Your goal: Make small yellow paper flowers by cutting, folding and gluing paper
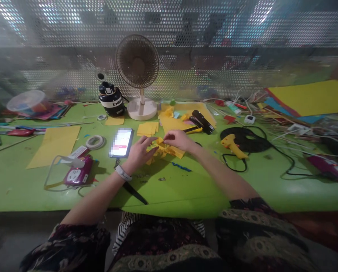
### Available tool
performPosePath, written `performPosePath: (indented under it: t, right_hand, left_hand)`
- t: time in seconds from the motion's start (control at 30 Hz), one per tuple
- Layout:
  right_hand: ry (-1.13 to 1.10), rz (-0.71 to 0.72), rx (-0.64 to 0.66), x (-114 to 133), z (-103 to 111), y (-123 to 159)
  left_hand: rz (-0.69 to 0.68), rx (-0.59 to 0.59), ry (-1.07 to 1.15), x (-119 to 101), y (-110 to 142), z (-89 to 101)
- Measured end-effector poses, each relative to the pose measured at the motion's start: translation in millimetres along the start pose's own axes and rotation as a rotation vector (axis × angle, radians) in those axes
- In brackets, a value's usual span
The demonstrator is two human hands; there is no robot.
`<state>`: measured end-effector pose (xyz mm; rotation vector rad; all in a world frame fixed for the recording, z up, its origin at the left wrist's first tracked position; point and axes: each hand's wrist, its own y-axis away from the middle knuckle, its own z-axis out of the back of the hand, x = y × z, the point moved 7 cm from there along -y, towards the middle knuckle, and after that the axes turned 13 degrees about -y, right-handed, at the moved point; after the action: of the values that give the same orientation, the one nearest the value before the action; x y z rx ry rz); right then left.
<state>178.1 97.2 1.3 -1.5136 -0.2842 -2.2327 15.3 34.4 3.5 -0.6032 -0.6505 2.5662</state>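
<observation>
A small cluster of folded yellow paper (161, 145) lies on the green table in front of me, between my hands. My left hand (139, 153) is at its left side, thumb and forefinger spread apart with their tips at the paper. On the other side, my right hand (178, 139) is pinched closed at the paper's upper edge. Loose yellow paper squares (148, 129) lie just beyond my left fingers. A lit phone (120, 142) lies left of that hand. A blue twisted strip (181, 167) is on the table below my right wrist.
A yellow glue gun (233, 146) with a black cord lies to the right. Behind stand a fan (142, 109) and a dark bottle (111, 100). A black stapler-like tool (203, 121), a tape roll (95, 142) and a purple power strip (78, 172) surround the work spot.
</observation>
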Motion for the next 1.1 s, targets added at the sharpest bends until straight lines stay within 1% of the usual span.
performPosePath:
  t: [0.1,0.17,0.33,0.4,0.43,0.5,0.6,0.67,0.73,0.8,0.87,0.93,1.0,1.07,1.1]
  right_hand:
    - [0.037,-0.035,0.052,9.4,-7.1,5.5]
    - [0.084,-0.046,0.075,15.2,-11.9,8.6]
    - [0.163,-0.026,0.09,21.1,-17.8,9.8]
    - [0.198,-0.007,0.07,21.0,-9.9,7.5]
    - [0.226,0.0,0.042,20.8,-1.5,6.3]
    - [0.305,0.002,-0.064,20.4,25.7,5.2]
    - [0.401,-0.031,-0.225,18.5,78.1,10.5]
    - [0.514,-0.09,-0.358,17.2,115.2,19.7]
    - [0.613,-0.121,-0.442,18.8,143.9,30.6]
    - [0.626,-0.115,-0.469,22.1,162.8,40.4]
    - [0.602,-0.094,-0.453,24.4,174.5,49.0]
    - [0.581,-0.098,-0.464,21.7,185.9,59.5]
    - [0.579,-0.141,-0.479,10.0,198.0,73.0]
    - [0.597,-0.225,-0.445,-11.8,208.1,89.2]
    - [0.597,-0.296,-0.42,-26.2,212.8,98.9]
  left_hand:
    - [-0.023,0.07,-0.009,-1.2,1.2,-3.7]
    - [-0.042,0.095,-0.003,-1.7,2.0,-5.6]
    - [-0.035,0.063,0.076,1.3,2.2,-6.0]
    - [-0.002,0.042,0.141,5.1,1.7,-5.8]
    - [0.022,0.031,0.175,7.8,1.5,-5.8]
    - [0.088,0.009,0.245,14.4,1.2,-6.1]
    - [0.197,0.001,0.35,24.7,1.6,-8.9]
    - [0.254,0.004,0.408,29.6,2.0,-10.9]
    - [0.294,0.0,0.441,32.4,2.3,-11.6]
    - [0.313,-0.009,0.453,32.7,2.2,-11.0]
    - [0.321,-0.024,0.46,32.0,2.2,-9.9]
    - [0.329,-0.025,0.482,31.6,2.4,-10.8]
    - [0.338,-0.01,0.506,32.2,2.9,-13.8]
    - [0.342,0.004,0.517,33.5,3.5,-17.0]
    - [0.345,0.01,0.52,34.4,3.9,-18.4]
